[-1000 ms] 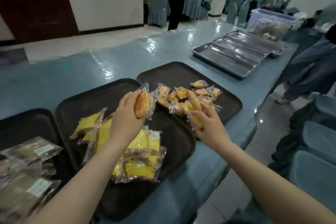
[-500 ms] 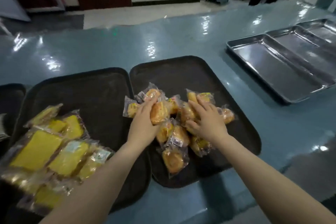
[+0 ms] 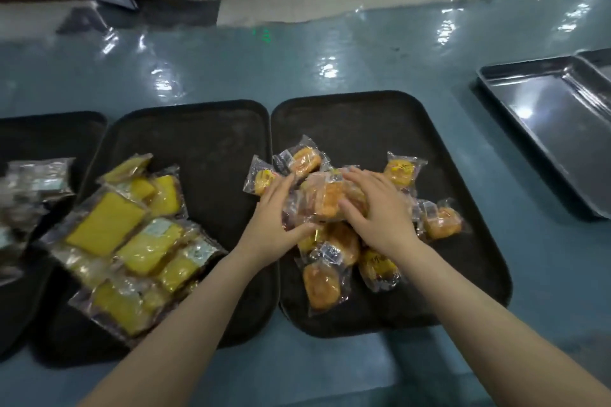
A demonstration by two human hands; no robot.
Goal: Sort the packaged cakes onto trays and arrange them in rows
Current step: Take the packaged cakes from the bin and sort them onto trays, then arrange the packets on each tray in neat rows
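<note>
Several packaged round orange cakes [image 3: 322, 284] lie heaped on the right black tray [image 3: 363, 122]. My left hand [image 3: 274, 218] lies against the heap's left side, fingers stretched out and thumb under a packet. Spread over the top of the heap, my right hand [image 3: 377, 208] presses on the middle packet [image 3: 325, 200]. Neither hand has lifted a cake. On the middle black tray [image 3: 198, 135], several packaged yellow square cakes [image 3: 105, 225] lie in a loose pile on its left half.
A third black tray [image 3: 49, 132] at the far left holds dark wrapped packets [image 3: 39, 175]. Steel trays [image 3: 555, 129] sit at the right on the glossy blue table [image 3: 297, 69]. The table's front edge runs just below the trays.
My left hand carried a round cake from over the middle tray to the heap on the right tray and let it go. Both hands now rest on the heap. The camera tilted down.
</note>
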